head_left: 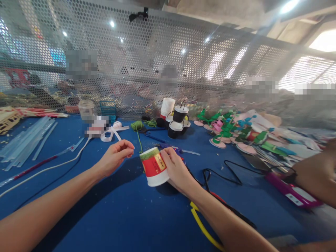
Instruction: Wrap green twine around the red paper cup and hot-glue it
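Head view: right hand grips the cup, base up, axis near-vertical, leaning left; left hand is pinched just beside it, on what I can't tell.

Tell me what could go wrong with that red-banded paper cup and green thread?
The thin green thread runs from the white, red-banded paper cup in the right hand toward a green ball; a tug by the pinched left hand might snap it. The looped black cable beside that forearm could snag.
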Demonstrator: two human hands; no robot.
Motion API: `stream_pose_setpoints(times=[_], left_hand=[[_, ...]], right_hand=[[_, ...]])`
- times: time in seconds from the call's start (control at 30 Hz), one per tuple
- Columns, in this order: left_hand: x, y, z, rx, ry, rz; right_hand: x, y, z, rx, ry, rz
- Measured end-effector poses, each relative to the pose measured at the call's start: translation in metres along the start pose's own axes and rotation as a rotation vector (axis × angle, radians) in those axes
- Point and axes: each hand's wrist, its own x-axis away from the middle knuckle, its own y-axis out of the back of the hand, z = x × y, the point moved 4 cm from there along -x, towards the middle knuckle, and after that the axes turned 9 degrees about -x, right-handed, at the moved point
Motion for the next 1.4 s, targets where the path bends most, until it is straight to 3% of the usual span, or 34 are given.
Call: stream_pose_setpoints(times=[0.4, 0.9, 1.1, 1.23, 1.4], left_hand=[[0.005, -0.007, -0.004, 0.132, -0.06, 0.108], [0.004, -0.005, 0.0, 0.135, -0.036, 0.101], [0.007, -0.008, -0.007, -0.132, -0.069, 0.036], [0.016, -0.024, -0.007, -0.202, 0.034, 0.093], [0.025, -0.037, -0.001, -0.22, -0.014, 0.16]], right_hand=[[0.0, -0.002, -0.002, 0.021, 0.006, 0.009], [0.001, -0.003, -0.001, 0.028, 0.003, 0.013], [0.0, -0.002, 0.003, 0.088, 0.036, -0.004], [0.002, -0.003, 0.01, 0.19, 0.111, -0.032], [0.011, -0.012, 0.014, 0.264, 0.195, 0.002]])
